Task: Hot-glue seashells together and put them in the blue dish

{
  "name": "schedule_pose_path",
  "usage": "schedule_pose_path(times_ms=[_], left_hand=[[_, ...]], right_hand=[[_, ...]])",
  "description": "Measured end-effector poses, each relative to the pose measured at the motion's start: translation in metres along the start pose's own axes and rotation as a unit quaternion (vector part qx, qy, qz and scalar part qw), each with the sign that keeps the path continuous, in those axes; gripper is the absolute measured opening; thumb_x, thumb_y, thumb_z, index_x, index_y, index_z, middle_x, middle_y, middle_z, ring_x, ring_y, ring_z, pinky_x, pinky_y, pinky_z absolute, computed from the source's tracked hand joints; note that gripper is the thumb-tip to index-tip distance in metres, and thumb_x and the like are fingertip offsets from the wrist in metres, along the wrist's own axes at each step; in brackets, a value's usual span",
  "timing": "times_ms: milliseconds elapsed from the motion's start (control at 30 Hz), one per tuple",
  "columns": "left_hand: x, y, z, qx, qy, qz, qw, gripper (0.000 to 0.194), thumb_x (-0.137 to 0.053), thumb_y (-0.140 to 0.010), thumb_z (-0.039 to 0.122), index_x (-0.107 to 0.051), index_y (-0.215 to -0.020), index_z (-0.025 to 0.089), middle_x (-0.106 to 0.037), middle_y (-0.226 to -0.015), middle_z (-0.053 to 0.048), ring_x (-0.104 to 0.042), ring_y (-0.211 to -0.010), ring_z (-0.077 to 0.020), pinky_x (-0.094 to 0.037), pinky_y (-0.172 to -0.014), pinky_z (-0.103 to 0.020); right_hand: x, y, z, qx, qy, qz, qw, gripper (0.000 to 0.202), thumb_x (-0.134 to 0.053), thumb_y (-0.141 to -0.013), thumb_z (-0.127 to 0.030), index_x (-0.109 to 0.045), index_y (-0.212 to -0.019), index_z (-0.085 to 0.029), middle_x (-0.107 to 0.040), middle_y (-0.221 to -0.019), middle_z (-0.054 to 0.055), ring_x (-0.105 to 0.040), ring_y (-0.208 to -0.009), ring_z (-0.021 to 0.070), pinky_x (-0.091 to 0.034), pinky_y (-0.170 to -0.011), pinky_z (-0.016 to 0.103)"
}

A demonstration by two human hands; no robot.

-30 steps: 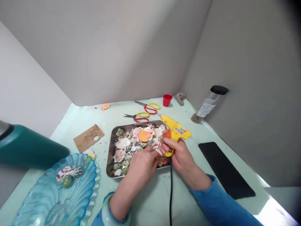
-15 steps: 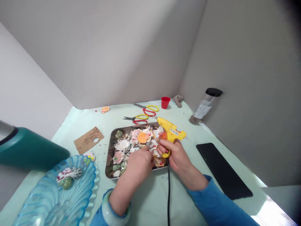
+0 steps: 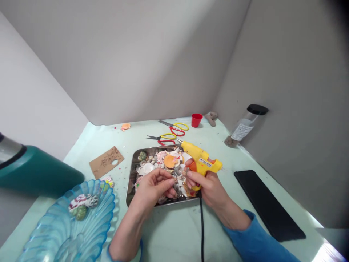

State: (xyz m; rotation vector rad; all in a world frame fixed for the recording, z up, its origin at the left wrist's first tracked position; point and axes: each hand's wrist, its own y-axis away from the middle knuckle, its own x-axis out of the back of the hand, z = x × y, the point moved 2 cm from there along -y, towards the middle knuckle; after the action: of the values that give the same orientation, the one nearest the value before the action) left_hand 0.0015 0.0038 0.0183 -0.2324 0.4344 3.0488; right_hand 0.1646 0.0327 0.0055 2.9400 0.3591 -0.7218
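My right hand (image 3: 208, 185) is wrapped round the handle of a yellow hot glue gun (image 3: 197, 156), whose nozzle points away to the upper left. A small brownish shell (image 3: 184, 174) shows at that hand's fingertips. Over the near side of a metal tray (image 3: 128, 189) is my left hand (image 3: 156, 185), thumb and fingertips drawn together; what they pinch, if anything, is too small to make out. Seashells (image 3: 148, 167) of several sizes fill the tray, among them an orange scallop shell (image 3: 170, 161). The gun's black cord (image 3: 202, 225) runs down toward me.
Left stand a blue scalloped dish (image 3: 51, 222) holding a few shells and a green bottle (image 3: 49, 171). A brown card (image 3: 105, 162), two pairs of scissors (image 3: 163, 137) and a red cup (image 3: 196, 120) lie beyond. Right are a clear jar (image 3: 242, 129) and a black flat object (image 3: 268, 203).
My left hand has lifted from among the shells and turned, so its thumb and fingers show. The glue gun stays in my right hand. The whole view has shifted slightly.
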Motion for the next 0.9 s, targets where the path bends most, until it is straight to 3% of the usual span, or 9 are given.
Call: schedule_pose_path(times_ms=[100,167,367,567,800,900], left_hand=[[0.001,0.001,-0.002,0.007,0.118,-0.024,0.993,0.039,-0.077,-0.070,0.031,-0.064,-0.103,0.013,-0.065,-0.059,0.000,-0.060,-0.052,-0.0113,-0.051,-0.056,-0.024],[0.002,0.002,-0.003,0.011,0.156,-0.034,0.987,0.039,-0.075,-0.073,0.030,-0.065,-0.106,0.012,-0.063,-0.058,0.001,-0.059,-0.051,-0.0101,-0.052,-0.058,-0.024],[0.003,0.001,-0.004,-0.010,0.200,-0.034,0.979,0.021,-0.074,-0.076,0.028,-0.065,-0.091,0.015,-0.063,-0.056,0.001,-0.057,-0.048,-0.0094,-0.052,-0.054,-0.023],[0.004,0.002,0.000,-0.049,0.214,0.035,0.975,0.027,-0.081,-0.067,0.022,-0.068,-0.090,0.015,-0.065,-0.064,0.002,-0.059,-0.054,-0.0081,-0.052,-0.056,-0.020],[0.004,-0.001,-0.004,-0.013,0.231,0.045,0.972,0.028,-0.083,-0.063,0.019,-0.071,-0.088,0.013,-0.071,-0.074,-0.003,-0.068,-0.070,-0.0121,-0.056,-0.071,-0.023],[0.004,-0.001,-0.003,-0.013,0.243,0.056,0.968,0.027,-0.084,-0.063,0.022,-0.072,-0.086,0.013,-0.072,-0.073,-0.004,-0.068,-0.070,-0.0124,-0.056,-0.070,-0.022]], right_hand=[[0.002,0.001,0.002,-0.007,0.019,-0.023,1.000,0.024,-0.071,-0.076,-0.027,-0.060,-0.095,-0.018,-0.050,-0.051,-0.007,-0.046,-0.047,0.0097,-0.037,-0.048,0.023],[0.002,0.001,0.002,-0.009,0.027,-0.030,0.999,0.024,-0.071,-0.077,-0.027,-0.059,-0.096,-0.018,-0.050,-0.052,-0.008,-0.047,-0.047,0.0100,-0.039,-0.049,0.024],[-0.006,0.000,0.004,-0.043,0.044,-0.041,0.997,0.026,-0.072,-0.076,-0.028,-0.059,-0.095,-0.017,-0.052,-0.052,-0.007,-0.045,-0.045,0.0098,-0.037,-0.047,0.024],[-0.012,-0.001,0.007,-0.051,0.031,-0.048,0.997,0.026,-0.074,-0.074,-0.028,-0.061,-0.094,-0.016,-0.051,-0.051,-0.006,-0.045,-0.046,0.0100,-0.038,-0.047,0.025],[-0.010,-0.002,0.007,-0.069,0.015,-0.065,0.995,0.025,-0.073,-0.074,-0.027,-0.060,-0.093,-0.016,-0.051,-0.049,-0.006,-0.045,-0.045,0.0102,-0.037,-0.047,0.024],[-0.012,-0.003,0.007,-0.087,0.001,-0.069,0.994,0.024,-0.073,-0.074,-0.026,-0.061,-0.092,-0.015,-0.049,-0.047,-0.007,-0.043,-0.044,0.0100,-0.038,-0.047,0.025]])
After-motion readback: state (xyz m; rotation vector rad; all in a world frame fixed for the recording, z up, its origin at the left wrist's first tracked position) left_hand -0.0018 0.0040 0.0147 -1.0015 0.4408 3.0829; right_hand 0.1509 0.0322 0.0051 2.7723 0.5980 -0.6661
